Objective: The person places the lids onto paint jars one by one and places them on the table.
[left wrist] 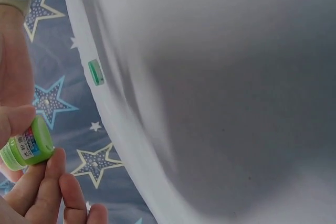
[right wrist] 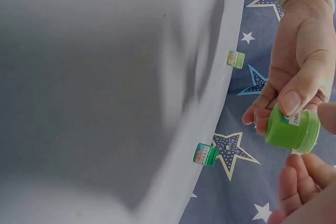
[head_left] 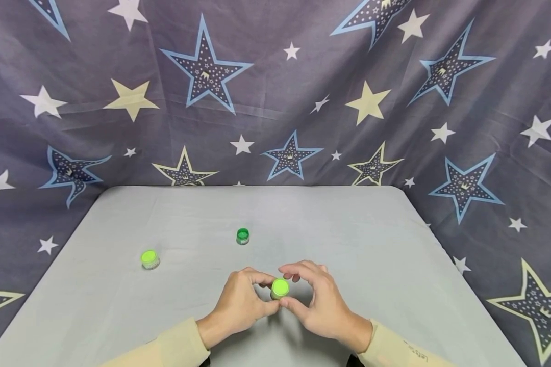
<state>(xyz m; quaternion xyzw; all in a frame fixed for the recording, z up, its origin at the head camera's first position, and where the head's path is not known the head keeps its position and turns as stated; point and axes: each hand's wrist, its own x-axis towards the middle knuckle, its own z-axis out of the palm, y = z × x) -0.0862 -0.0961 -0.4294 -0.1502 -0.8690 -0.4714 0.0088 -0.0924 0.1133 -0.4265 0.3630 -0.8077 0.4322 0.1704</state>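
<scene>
A small lime-green jar point(head_left: 280, 288) is between the two hands, near the front of the table in the head view. My left hand point(head_left: 241, 300) grips it from the left with thumb and fingers. From the other side my right hand point(head_left: 323, 300) curves round it, thumb at the front edge and fingertips at its lid end. The right wrist view shows the jar point(right wrist: 284, 129) lying sideways, with the left thumb point(right wrist: 291, 100) pressed on its label. In the left wrist view, fingertips touch the end of the jar point(left wrist: 34, 142).
A dark-green jar point(head_left: 242, 236) stands farther back on the grey tabletop point(head_left: 349, 234). Another lime-green jar point(head_left: 150, 259) is at the left. A dark cloth point(head_left: 266, 112) printed with stars hangs behind and beside the table.
</scene>
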